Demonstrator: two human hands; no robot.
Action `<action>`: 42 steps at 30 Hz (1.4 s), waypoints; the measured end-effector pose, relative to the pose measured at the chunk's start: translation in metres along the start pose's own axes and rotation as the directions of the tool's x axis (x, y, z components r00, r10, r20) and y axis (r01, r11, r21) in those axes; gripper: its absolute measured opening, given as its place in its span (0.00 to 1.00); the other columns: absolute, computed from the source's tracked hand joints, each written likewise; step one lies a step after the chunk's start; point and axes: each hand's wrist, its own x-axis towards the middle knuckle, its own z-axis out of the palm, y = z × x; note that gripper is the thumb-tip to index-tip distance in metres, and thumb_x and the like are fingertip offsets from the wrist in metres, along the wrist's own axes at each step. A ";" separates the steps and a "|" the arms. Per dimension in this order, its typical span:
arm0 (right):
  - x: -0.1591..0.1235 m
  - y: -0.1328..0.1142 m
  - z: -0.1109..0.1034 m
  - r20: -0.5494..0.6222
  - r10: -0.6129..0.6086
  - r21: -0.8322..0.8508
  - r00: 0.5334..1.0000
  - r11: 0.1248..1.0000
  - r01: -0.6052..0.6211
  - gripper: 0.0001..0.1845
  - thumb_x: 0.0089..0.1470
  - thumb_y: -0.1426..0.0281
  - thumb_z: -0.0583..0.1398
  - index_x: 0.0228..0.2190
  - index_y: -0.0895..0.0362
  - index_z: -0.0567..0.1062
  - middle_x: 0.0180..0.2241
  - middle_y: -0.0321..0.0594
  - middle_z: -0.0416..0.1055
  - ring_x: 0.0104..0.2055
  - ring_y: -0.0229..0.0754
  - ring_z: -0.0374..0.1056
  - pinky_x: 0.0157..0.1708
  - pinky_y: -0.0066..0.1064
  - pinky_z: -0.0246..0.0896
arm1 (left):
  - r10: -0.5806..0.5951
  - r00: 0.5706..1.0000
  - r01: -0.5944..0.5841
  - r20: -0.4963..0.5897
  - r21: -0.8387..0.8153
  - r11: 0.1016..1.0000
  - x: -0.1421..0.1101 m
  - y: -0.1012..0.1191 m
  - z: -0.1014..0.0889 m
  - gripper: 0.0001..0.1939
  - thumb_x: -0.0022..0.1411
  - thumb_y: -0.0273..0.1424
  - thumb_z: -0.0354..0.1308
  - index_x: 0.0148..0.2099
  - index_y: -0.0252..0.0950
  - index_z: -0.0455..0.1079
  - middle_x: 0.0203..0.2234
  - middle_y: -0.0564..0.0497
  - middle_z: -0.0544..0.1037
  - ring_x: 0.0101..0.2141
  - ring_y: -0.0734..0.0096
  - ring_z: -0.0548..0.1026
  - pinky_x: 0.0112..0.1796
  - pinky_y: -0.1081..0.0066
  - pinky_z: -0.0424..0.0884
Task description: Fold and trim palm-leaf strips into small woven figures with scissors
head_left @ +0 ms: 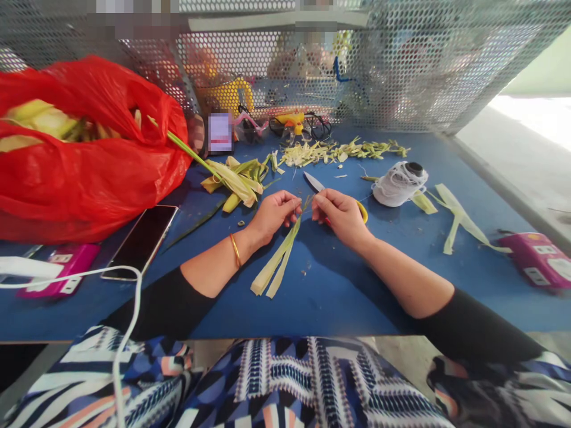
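Pinched by its narrow top in left hand (288, 211): husk strip (280, 258), left of thread spool (398, 185) and nearer. Pinched in right hand (339, 215): apparently thread (367, 197), too fine to be sure. Best to grip strip tip firmly, pull evenly; likely to split if jerked. Left of spool, partly behind right hand: scissors (314, 182), best kept off thread. Far left of spool: red bag (156, 160).

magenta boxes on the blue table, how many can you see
2. One magenta box lies left, beside the dark-screened phone; the other magenta box sits far right, by the end of a pale husk strip. More may be hidden behind the red bag.
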 end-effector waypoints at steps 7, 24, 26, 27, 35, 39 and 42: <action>-0.003 -0.001 0.003 0.152 0.016 0.133 0.988 0.990 -0.036 0.26 0.53 0.43 0.60 0.25 0.53 0.65 0.22 0.34 0.71 0.22 0.35 0.68 0.24 0.29 0.64 | -0.014 0.999 0.015 0.047 -0.031 0.999 0.001 0.001 -0.004 0.10 0.62 0.24 0.58 0.27 0.34 0.66 0.18 0.58 0.69 0.17 0.84 0.63 0.20 0.80 0.58; 0.000 0.006 -0.002 0.183 0.034 -0.111 0.983 0.994 -0.013 0.23 0.58 0.49 0.57 0.23 0.55 0.67 0.22 0.34 0.69 0.22 0.33 0.64 0.25 0.27 0.59 | -0.096 0.993 0.091 0.073 0.072 0.993 0.000 0.004 -0.005 0.13 0.58 0.36 0.64 0.27 0.33 0.71 0.16 0.57 0.69 0.15 0.83 0.63 0.17 0.79 0.56; -0.001 0.006 -0.003 0.183 -0.006 -0.129 0.983 0.991 0.030 0.21 0.58 0.52 0.58 0.24 0.55 0.69 0.22 0.33 0.68 0.22 0.33 0.63 0.26 0.28 0.59 | -0.118 0.991 0.111 0.065 0.112 0.988 -0.002 0.006 -0.004 0.13 0.58 0.36 0.65 0.26 0.33 0.71 0.14 0.58 0.67 0.14 0.84 0.62 0.16 0.79 0.54; -0.001 0.005 -0.003 0.172 -0.047 -0.148 0.984 0.986 0.073 0.20 0.59 0.54 0.58 0.23 0.55 0.70 0.21 0.33 0.67 0.23 0.33 0.62 0.27 0.28 0.59 | -0.133 0.989 0.124 0.060 0.136 0.983 -0.002 0.006 -0.003 0.12 0.57 0.35 0.66 0.26 0.33 0.71 0.14 0.58 0.67 0.14 0.84 0.61 0.16 0.79 0.52; 0.000 0.000 -0.004 0.098 -0.113 -0.157 0.989 0.979 0.127 0.17 0.57 0.58 0.61 0.23 0.56 0.74 0.23 0.35 0.71 0.26 0.36 0.65 0.31 0.31 0.62 | -0.139 0.982 0.089 0.131 0.326 0.941 -0.006 0.008 0.003 0.14 0.53 0.33 0.68 0.21 0.33 0.71 0.14 0.57 0.68 0.15 0.84 0.59 0.20 0.77 0.52; 0.000 0.001 0.000 0.071 -0.019 -0.057 0.997 0.998 0.023 0.18 0.54 0.54 0.63 0.24 0.56 0.74 0.19 0.33 0.70 0.22 0.34 0.64 0.26 0.29 0.61 | -0.163 0.954 0.069 0.251 0.347 0.935 -0.006 0.009 0.000 0.11 0.55 0.35 0.65 0.26 0.33 0.77 0.15 0.56 0.68 0.19 0.82 0.61 0.22 0.77 0.55; 0.000 0.002 0.002 0.026 0.002 -0.039 1.000 0.999 -0.001 0.18 0.52 0.55 0.64 0.23 0.56 0.74 0.18 0.33 0.70 0.22 0.34 0.64 0.25 0.29 0.63 | -0.184 0.934 0.073 0.305 0.341 0.937 -0.005 0.011 -0.005 0.08 0.55 0.32 0.63 0.29 0.33 0.79 0.17 0.55 0.68 0.20 0.80 0.63 0.21 0.77 0.54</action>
